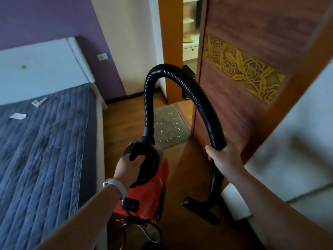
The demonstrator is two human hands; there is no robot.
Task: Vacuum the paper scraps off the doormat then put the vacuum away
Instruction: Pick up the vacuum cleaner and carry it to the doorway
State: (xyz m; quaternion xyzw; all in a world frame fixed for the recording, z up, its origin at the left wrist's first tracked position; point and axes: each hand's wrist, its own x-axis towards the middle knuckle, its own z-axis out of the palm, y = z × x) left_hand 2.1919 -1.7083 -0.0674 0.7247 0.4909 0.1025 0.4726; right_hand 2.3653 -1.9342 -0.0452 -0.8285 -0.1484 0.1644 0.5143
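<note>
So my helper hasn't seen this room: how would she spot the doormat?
Find the open wooden door with carved yellow roses. On the wood floor at its foot lies the doormat. Unlike the brown boards, it is grey, speckled with white paper scraps.

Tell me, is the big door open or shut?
Open: the wooden door stands ajar, and another room shows through the gap.
</note>
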